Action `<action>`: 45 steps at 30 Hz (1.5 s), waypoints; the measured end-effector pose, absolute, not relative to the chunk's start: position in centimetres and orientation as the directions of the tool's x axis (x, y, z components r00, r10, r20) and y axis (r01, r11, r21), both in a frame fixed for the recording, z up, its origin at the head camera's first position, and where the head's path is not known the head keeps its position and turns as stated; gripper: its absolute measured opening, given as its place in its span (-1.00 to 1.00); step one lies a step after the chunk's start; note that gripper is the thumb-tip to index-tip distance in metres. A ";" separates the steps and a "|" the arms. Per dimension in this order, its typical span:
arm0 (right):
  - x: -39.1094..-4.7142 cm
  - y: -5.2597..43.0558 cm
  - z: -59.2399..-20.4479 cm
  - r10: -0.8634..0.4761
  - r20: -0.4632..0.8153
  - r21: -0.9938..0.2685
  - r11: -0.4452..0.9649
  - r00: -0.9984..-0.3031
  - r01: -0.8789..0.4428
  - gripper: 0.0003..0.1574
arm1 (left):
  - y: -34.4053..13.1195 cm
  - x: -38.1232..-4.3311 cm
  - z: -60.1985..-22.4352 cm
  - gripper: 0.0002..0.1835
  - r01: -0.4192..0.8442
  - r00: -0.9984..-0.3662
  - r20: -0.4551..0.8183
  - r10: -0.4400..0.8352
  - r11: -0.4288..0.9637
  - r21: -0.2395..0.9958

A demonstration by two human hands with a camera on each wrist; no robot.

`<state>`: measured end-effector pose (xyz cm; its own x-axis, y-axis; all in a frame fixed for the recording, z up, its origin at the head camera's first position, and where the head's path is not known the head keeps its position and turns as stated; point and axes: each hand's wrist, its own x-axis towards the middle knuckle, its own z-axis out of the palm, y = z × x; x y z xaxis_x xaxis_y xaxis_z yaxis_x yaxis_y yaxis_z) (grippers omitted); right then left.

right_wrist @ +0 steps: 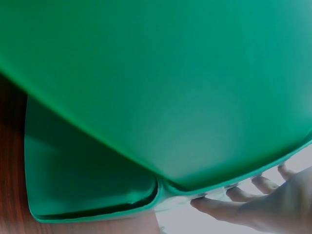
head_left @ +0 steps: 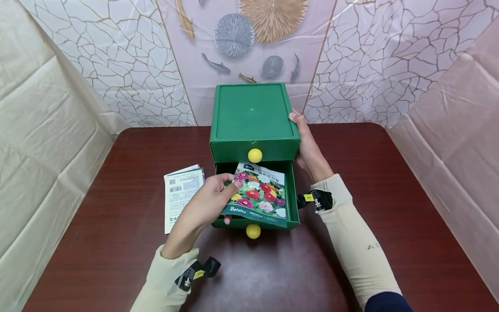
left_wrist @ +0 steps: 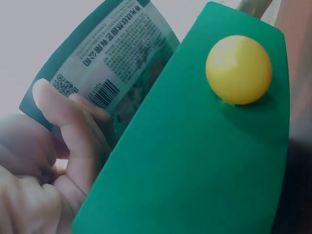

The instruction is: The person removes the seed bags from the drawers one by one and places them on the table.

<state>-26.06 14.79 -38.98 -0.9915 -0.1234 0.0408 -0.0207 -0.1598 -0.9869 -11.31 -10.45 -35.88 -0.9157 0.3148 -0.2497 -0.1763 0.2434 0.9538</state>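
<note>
My left hand [head_left: 208,197] pinches a flower seed packet [head_left: 259,193], thumb on its printed front, over the pulled-out lower drawer [head_left: 293,203] of a green drawer box [head_left: 251,115]. The packet lies tilted across the opening, its bottom edge overlapping the drawer front. In the left wrist view, text and a barcode show on the packet's back [left_wrist: 129,53], behind the drawer front [left_wrist: 190,151]. My right hand [head_left: 309,151] rests against the box's right side, thumb at the top edge. Its extended fingers touch the green wall [right_wrist: 195,97] in the right wrist view.
Left of the box lies a small stack of printed packets [head_left: 183,190] on the dark red-brown table [head_left: 121,225]. The upper drawer with its yellow knob [head_left: 255,155] is closed. Another yellow knob [head_left: 253,231] sticks out from the lower drawer. Patterned cloth [head_left: 128,60] hangs behind the table.
</note>
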 end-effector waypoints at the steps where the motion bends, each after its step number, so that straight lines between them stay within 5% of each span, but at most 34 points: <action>1: -26.0 14.8 -39.0 -0.124 0.043 -0.987 -0.158 -0.991 -0.023 -0.08 | -10.7 -11.2 -35.9 -0.62 -0.184 -0.912 -0.253 0.324 0.229 0.956; 16: -25.5 15.0 -39.4 -0.125 -0.002 -0.991 -0.131 -0.992 0.018 -0.05 | -13.9 -8.6 -36.6 -0.51 -0.233 -0.891 -0.261 0.371 0.118 0.965; 45: -25.8 14.8 -38.9 -0.131 0.029 -0.991 -0.132 -0.991 -0.012 -0.07 | -19.9 -5.4 -35.1 -0.43 -0.212 -0.938 -0.262 0.227 0.223 0.951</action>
<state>-25.85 14.77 -38.86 -0.9910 -0.1305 0.0294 -0.0120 -0.1320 -0.9912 -5.40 -19.89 -35.13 -0.9379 0.2269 -0.2622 -0.2120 0.2231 0.9515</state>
